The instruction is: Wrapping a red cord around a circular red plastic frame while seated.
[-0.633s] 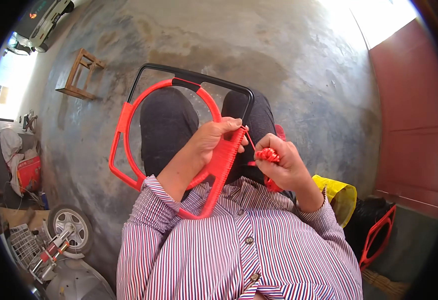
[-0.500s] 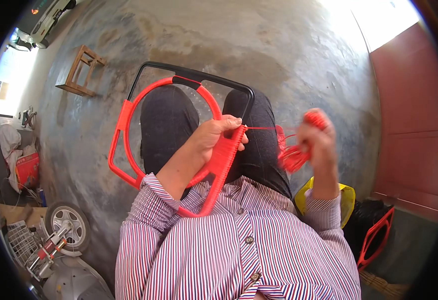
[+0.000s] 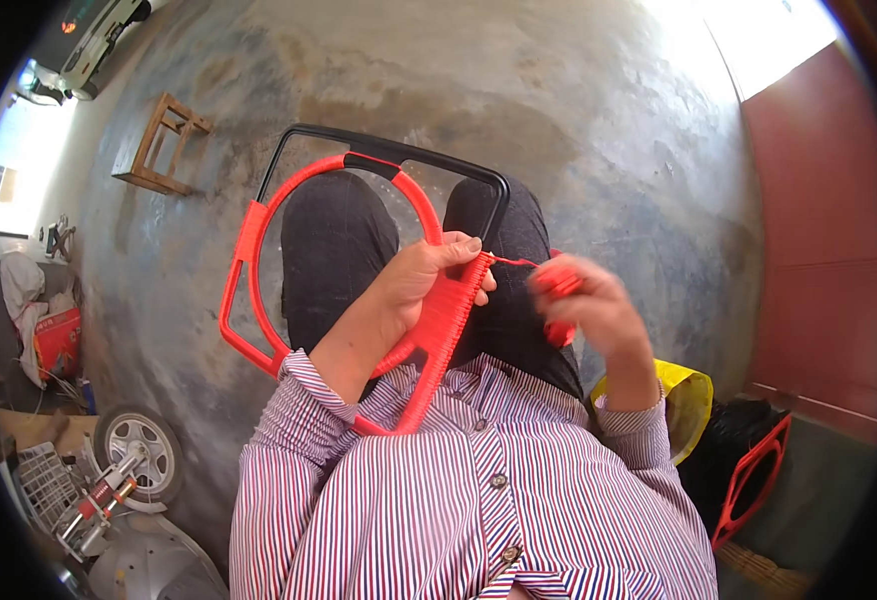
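Across my lap lies a black frame [image 3: 407,152], roughly square with a round ring inside, largely wrapped in red cord. My left hand [image 3: 421,278] grips the frame's right side, thumb on top near the upper end of the tight red wrapping [image 3: 449,310]. A short, slack strand of red cord [image 3: 511,261] runs from there to my right hand [image 3: 594,305]. That hand is closed around a bundle of the same red cord [image 3: 559,282], just right of the frame over my right thigh. Motion blurs its fingers a little.
A small wooden stool [image 3: 163,145] stands at far left. A wheel [image 3: 139,455] and other vehicle parts lie at lower left. Beside my right elbow are a yellow bag [image 3: 687,405] and another red-wrapped frame [image 3: 754,480] against black plastic. Red door panels [image 3: 824,240] rise at right.
My right hand has moved left toward the frame with the cord bundle. The strand between my hands has gone from taut to slack and shorter. My left hand and the frame stay put.
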### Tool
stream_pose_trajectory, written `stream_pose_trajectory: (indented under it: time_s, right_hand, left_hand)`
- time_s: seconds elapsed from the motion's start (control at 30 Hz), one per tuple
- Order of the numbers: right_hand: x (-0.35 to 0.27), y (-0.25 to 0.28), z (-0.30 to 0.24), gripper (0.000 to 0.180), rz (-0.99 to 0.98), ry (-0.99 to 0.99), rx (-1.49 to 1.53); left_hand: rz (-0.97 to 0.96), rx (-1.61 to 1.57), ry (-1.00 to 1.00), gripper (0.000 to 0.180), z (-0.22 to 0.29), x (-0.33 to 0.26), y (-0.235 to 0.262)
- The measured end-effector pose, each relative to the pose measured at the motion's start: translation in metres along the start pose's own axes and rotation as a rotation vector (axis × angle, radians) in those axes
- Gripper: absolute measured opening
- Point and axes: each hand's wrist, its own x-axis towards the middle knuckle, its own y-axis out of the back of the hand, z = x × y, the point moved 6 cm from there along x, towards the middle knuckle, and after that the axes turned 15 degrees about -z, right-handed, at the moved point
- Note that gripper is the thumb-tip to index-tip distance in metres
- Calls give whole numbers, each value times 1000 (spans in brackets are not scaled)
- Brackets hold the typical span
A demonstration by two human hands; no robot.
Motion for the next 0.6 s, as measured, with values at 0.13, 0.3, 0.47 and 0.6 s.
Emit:
stream_pose_trajectory:
  time_s: [0.13,0.3,0.47,0.6]
  right_hand:
    - [30,-27,-21,33,10,21,-885]
    - [64,-8,-34,63,140,27,-592]
    - [85,-8,-28,66,94,298,68]
    - [98,-14,-26,41,126,224,52]
  left_hand:
    - [-45,-8,-2,17,2,-4,-13]
    - [-12,39,9,17,0,-4,-12]
    - [-45,43,-15,16,-1,0,-12]
    - [-34,48,3,17,-2,0,-9]
